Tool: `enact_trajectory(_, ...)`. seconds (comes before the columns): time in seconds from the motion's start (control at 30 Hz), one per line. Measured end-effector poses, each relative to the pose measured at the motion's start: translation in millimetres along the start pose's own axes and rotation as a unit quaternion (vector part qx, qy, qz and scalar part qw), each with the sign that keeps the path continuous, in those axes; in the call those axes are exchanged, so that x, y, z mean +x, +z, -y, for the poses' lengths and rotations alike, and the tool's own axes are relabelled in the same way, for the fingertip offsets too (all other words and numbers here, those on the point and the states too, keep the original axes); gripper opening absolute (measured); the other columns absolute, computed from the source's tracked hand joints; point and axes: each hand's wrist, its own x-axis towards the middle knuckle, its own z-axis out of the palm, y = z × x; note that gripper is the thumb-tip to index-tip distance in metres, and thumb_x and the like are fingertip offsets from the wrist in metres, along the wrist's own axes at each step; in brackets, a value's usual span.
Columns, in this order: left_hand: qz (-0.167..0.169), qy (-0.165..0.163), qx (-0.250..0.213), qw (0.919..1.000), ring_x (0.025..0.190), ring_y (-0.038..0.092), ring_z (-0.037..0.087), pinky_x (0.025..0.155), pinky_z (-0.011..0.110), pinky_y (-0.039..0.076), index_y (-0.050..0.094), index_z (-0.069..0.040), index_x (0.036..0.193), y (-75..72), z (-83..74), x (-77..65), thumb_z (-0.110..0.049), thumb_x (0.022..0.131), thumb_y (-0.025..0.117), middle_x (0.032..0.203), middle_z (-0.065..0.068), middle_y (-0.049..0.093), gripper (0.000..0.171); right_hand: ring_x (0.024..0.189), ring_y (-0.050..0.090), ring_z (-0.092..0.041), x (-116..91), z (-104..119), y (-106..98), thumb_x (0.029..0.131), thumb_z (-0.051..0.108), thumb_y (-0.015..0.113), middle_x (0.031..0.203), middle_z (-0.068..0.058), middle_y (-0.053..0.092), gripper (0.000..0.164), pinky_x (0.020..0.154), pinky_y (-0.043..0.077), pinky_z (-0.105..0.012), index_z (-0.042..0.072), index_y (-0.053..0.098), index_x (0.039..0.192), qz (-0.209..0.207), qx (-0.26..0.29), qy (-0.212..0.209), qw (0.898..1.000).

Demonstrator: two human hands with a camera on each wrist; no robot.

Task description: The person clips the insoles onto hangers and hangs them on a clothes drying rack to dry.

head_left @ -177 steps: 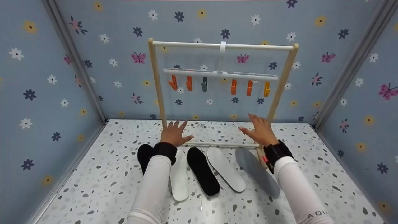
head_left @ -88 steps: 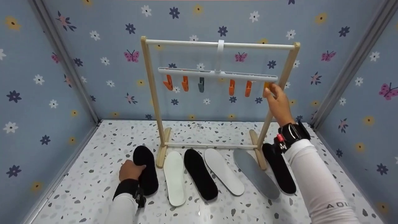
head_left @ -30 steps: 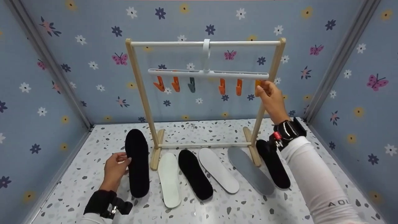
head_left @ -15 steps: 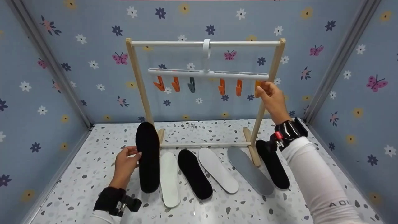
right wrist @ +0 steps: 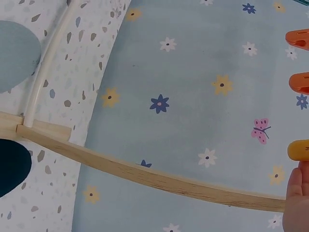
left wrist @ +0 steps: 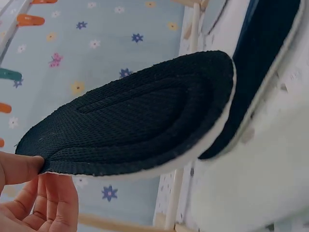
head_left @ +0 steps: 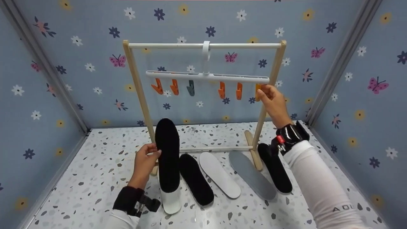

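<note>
My left hand pinches a black insole by its left edge, thumb on the front face. Raised and tilted, the insole hides most of a pale white insole in the head view. The left wrist view shows its mesh face and white underside edge. At the hanger's right end, my right hand pinches a yellow clothespin between thumb and fingers. That clothespin peeks in at the right edge of the right wrist view. Whether its jaws are spread cannot be told. The white hanger hangs from the rack's top bar.
Orange clothespins and a dark green one hang along the hanger. On the speckled table lie another black insole, a light grey one, a grey one and a black one. Wooden posts flank the hanger.
My left hand has picked up the leftmost black insole from the table and carried it rightward and up. My right hand, earlier lower down, took hold of the yellow clothespin and stays there.
</note>
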Motion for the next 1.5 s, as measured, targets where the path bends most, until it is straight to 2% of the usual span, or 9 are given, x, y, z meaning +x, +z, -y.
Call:
enact_trajectory(0.17,0.016,0.004,-0.023,0.9996,0.081,0.056,0.012,0.063,0.025,0.052,0.054,0.0,0.116,26.6,-2.7,-3.0,-0.005,0.09,0.06,0.107,0.013,0.054,0.027,0.089,0.051,-0.013,-1,3,0,0.098,0.016,0.051,0.104,-0.009,0.057,0.039,0.086,0.041,-0.025,-0.008,0.048,0.128,0.0,-0.007,0.003,1.0)
enact_trajectory(0.33,0.027,0.024,-0.033,0.9988,0.076,0.058,0.013,0.06,0.026,0.052,0.057,0.001,0.113,49.3,-6.0,-4.6,-0.003,0.089,0.061,0.104,0.014,0.057,0.025,0.086,0.052,-0.014,0,0,-1,0.097,0.014,0.052,0.095,-0.004,0.057,0.037,0.082,0.041,-0.025,-0.009,0.049,0.126,-0.001,0.007,-0.004,1.0)
enact_trajectory(0.5,0.055,0.037,-0.033,0.9973,0.075,0.059,0.014,0.059,0.026,0.05,0.057,0.001,0.113,70.0,-8.5,-9.2,-0.004,0.089,0.061,0.103,0.014,0.058,0.025,0.083,0.052,-0.015,6,-14,-3,0.096,0.014,0.054,0.089,0.0,0.057,0.036,0.077,0.041,-0.024,-0.01,0.05,0.123,0.002,0.038,-0.016,0.999)
enact_trajectory(0.7,0.089,0.049,-0.015,0.9947,0.081,0.061,0.016,0.064,0.029,0.052,0.057,0.0,0.114,91.8,-11.5,-15.6,-0.006,0.09,0.061,0.107,0.014,0.058,0.026,0.085,0.053,-0.016,13,-30,-4,0.096,0.024,0.056,0.09,-0.001,0.058,0.039,0.081,0.041,-0.025,-0.004,0.053,0.122,0.003,0.02,-0.019,1.0)
enact_trajectory(0.87,0.102,0.064,-0.012,0.9926,0.08,0.06,0.018,0.065,0.032,0.052,0.057,0.0,0.115,105.4,-16.0,-17.4,-0.007,0.09,0.062,0.107,0.015,0.058,0.027,0.086,0.054,-0.016,13,-32,-4,0.095,0.027,0.057,0.089,-0.001,0.059,0.039,0.082,0.042,-0.027,-0.003,0.054,0.119,-0.001,0.022,-0.028,0.999)
enact_trajectory(1.13,0.118,0.067,-0.023,0.9905,0.077,0.06,0.015,0.064,0.03,0.052,0.059,-0.002,0.112,122.2,-24.0,-19.2,-0.006,0.089,0.062,0.103,0.012,0.06,0.024,0.088,0.054,-0.014,11,-28,-3,0.094,0.024,0.058,0.094,0.0,0.06,0.04,0.084,0.042,-0.028,-0.004,0.053,0.122,-0.002,0.021,-0.019,1.0)
enact_trajectory(1.33,0.135,0.082,-0.02,0.9873,0.073,0.059,0.014,0.062,0.029,0.053,0.058,0.001,0.111,134.8,-33.5,-19.6,-0.005,0.089,0.062,0.102,0.014,0.06,0.023,0.089,0.054,-0.014,9,-25,-3,0.094,0.024,0.058,0.097,0.0,0.061,0.04,0.083,0.042,-0.026,-0.004,0.054,0.123,-0.001,0.011,-0.007,1.0)
enact_trajectory(1.5,0.141,0.089,-0.009,0.9859,0.071,0.057,0.013,0.061,0.028,0.052,0.059,-0.001,0.11,142.8,-44.7,-19.6,-0.004,0.089,0.062,0.101,0.012,0.06,0.021,0.09,0.052,-0.019,0,-5,-2,0.096,0.015,0.055,0.095,-0.003,0.059,0.036,0.082,0.041,-0.027,-0.008,0.053,0.123,0.005,0.023,0.009,1.0)
